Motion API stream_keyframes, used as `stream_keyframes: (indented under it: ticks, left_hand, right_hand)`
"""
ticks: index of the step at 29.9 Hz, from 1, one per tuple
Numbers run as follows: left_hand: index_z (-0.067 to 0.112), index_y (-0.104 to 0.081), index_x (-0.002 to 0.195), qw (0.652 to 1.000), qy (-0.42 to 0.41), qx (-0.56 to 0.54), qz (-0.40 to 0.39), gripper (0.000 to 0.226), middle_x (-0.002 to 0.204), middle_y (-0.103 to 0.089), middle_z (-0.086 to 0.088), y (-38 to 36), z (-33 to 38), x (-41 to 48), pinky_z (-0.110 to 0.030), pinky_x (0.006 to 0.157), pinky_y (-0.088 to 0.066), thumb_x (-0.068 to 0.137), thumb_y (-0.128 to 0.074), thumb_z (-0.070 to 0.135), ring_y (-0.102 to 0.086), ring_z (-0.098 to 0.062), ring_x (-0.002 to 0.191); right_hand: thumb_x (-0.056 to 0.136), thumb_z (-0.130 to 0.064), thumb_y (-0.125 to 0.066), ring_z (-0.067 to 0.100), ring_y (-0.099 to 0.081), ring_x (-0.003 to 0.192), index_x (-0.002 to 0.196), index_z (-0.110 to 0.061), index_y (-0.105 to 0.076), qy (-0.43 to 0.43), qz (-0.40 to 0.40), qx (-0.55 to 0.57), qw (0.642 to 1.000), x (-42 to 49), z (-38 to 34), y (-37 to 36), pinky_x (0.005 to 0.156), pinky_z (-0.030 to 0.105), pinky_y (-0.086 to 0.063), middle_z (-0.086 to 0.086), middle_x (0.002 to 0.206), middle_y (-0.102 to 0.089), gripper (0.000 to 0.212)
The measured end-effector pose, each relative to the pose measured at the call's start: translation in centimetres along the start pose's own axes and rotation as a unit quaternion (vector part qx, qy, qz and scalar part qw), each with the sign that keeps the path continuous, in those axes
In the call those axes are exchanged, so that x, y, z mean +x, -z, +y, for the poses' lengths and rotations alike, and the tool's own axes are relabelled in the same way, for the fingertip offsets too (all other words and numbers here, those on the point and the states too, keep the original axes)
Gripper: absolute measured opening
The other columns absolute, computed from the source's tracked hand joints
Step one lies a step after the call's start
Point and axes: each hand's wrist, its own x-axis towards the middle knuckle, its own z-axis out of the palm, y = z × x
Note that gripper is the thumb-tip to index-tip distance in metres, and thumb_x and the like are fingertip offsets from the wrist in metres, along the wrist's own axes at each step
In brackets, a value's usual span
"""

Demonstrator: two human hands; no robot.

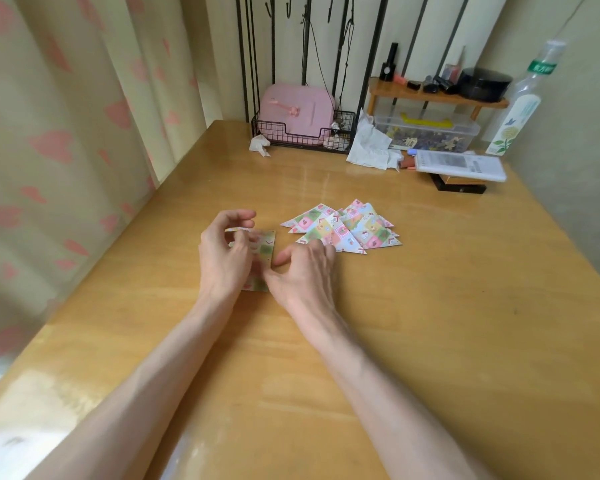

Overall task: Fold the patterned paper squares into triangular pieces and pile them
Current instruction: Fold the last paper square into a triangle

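Note:
A small stack of patterned paper squares [266, 249] lies on the wooden table [430, 306], mostly covered by my hands. My left hand [226, 252] rests on the stack, its thumb and forefinger lifting the far edge of the top sheet. My right hand [303, 271] sits at the stack's right side, thumb and fingers pinched at the near right corner of the paper. To the right lies a loose pile of folded patterned triangles [347, 226], just beyond my right hand's knuckles.
A curtain with pink hearts [66, 133] hangs along the table's left edge. At the back stand a wire basket with a pink case [297, 116], crumpled tissues [371, 147], a clear storage box [426, 131], a small wooden shelf [437, 95], a bottle [520, 105] and a flat white packet [461, 164].

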Motion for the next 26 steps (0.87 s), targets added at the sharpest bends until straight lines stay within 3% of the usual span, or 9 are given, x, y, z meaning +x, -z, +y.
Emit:
stream_keyframes:
  ticks: [3, 6, 9, 12, 15, 17, 19, 22, 26]
  left_hand:
    - [0.031, -0.067, 0.102, 0.999, 0.032, -0.009, -0.014, 0.036, 0.096, -0.069, 0.009, -0.4, -0.4, -0.1, -0.033, 0.05, -0.045, 0.092, -0.045, 0.005, -0.059, -0.017, 0.059]
    - [0.028, -0.067, 0.105, 1.0, 0.024, -0.009, -0.01, 0.024, 0.092, -0.069, 0.011, -0.4, -0.2, -0.2, -0.027, 0.044, -0.044, 0.096, -0.055, 0.01, -0.056, -0.012, 0.054]
    - [0.019, -0.067, 0.108, 1.0, 0.002, -0.03, 0.002, 0.015, 0.093, -0.069, 0.007, -0.5, 0.4, -0.5, -0.025, 0.047, -0.051, 0.095, -0.064, 0.011, -0.059, -0.002, 0.057]
    - [0.015, -0.067, 0.109, 0.999, -0.035, -0.041, 0.008, 0.02, 0.102, -0.07, 0.002, -0.5, 0.6, -0.5, -0.015, 0.06, -0.048, 0.091, -0.075, 0.016, -0.063, -0.003, 0.073]
    - [0.021, -0.065, 0.117, 0.997, -0.076, -0.014, -0.008, 0.038, 0.115, -0.067, 0.005, -0.6, 0.5, -0.6, -0.019, 0.07, -0.047, 0.085, -0.083, 0.03, -0.064, -0.007, 0.097]
    - [0.025, -0.059, 0.131, 0.993, -0.105, 0.002, -0.045, 0.056, 0.125, -0.063, 0.006, -0.6, 0.9, -0.9, -0.022, 0.076, -0.049, 0.082, -0.084, 0.034, -0.061, -0.006, 0.109]
    - [0.026, -0.052, 0.142, 0.986, -0.135, -0.013, -0.099, 0.069, 0.129, -0.064, 0.006, -0.8, 1.6, -1.4, -0.025, 0.082, -0.052, 0.081, -0.084, 0.034, -0.061, -0.011, 0.116]
    - [0.022, -0.051, 0.144, 0.97, -0.182, -0.035, -0.157, 0.072, 0.117, -0.071, 0.004, -1.4, 2.5, -2.5, -0.037, 0.086, -0.052, 0.081, -0.085, 0.027, -0.066, -0.018, 0.113]
    - [0.023, -0.063, 0.133, 0.926, -0.329, 0.052, -0.18, 0.055, 0.126, -0.066, 0.005, -1.6, 3.2, -3.8, -0.033, 0.088, -0.048, 0.083, -0.085, 0.031, -0.062, -0.021, 0.115]
  right_hand:
    - [0.087, -0.051, -0.07, 0.023, -0.043, 0.117, 0.093, -0.032, -0.073, -0.006, 0.004, 0.026, 1.0, -0.1, -0.3, -0.6, 0.102, 0.03, -0.037, 0.0, 0.109, -0.057, 0.02]
    - [0.085, -0.038, -0.073, 0.021, -0.054, 0.111, 0.09, -0.029, -0.073, -0.005, 0.007, 0.078, 0.997, -0.1, -0.5, -1.1, 0.095, 0.034, -0.046, -0.003, 0.101, -0.066, 0.01]
    - [0.085, -0.026, -0.075, 0.012, -0.066, 0.083, 0.083, -0.026, -0.07, -0.013, 0.006, 0.176, 0.984, -0.1, -0.3, -0.5, 0.077, 0.034, -0.056, -0.012, 0.077, -0.066, 0.005]
    - [0.087, -0.015, -0.076, 0.004, -0.061, 0.062, 0.077, -0.025, -0.066, -0.003, -0.004, 0.29, 0.957, -0.1, 0.8, 1.1, 0.066, 0.028, -0.056, -0.011, 0.068, -0.065, 0.017]
    - [0.085, -0.009, -0.081, 0.004, -0.064, 0.063, 0.08, -0.023, -0.068, 0.014, 0.001, 0.349, 0.937, -0.2, 2.8, 3.5, 0.064, 0.017, -0.049, -0.008, 0.069, -0.068, 0.02]
    - [0.084, -0.009, -0.082, 0.005, -0.069, 0.07, 0.088, -0.026, -0.072, 0.02, 0.005, 0.36, 0.933, -0.5, 4.6, 5.5, 0.071, 0.019, -0.052, -0.007, 0.075, -0.073, 0.02]
    - [0.084, -0.009, -0.082, 0.004, -0.069, 0.074, 0.091, -0.029, -0.075, 0.04, 0.03, 0.352, 0.935, -1.0, 6.4, 7.7, 0.074, 0.021, -0.053, -0.007, 0.081, -0.076, 0.023]
    - [0.085, -0.013, -0.082, 0.0, -0.065, 0.074, 0.086, -0.03, -0.076, 0.103, 0.106, 0.28, 0.949, -2.0, 8.6, 11.1, 0.066, 0.024, -0.049, -0.017, 0.082, -0.075, 0.018]
    - [0.084, -0.007, -0.081, 0.015, -0.065, 0.093, 0.09, -0.018, -0.081, 0.296, 0.191, 0.033, 0.935, -3.4, 11.7, 13.7, 0.081, 0.031, -0.047, -0.009, 0.096, -0.073, 0.012]
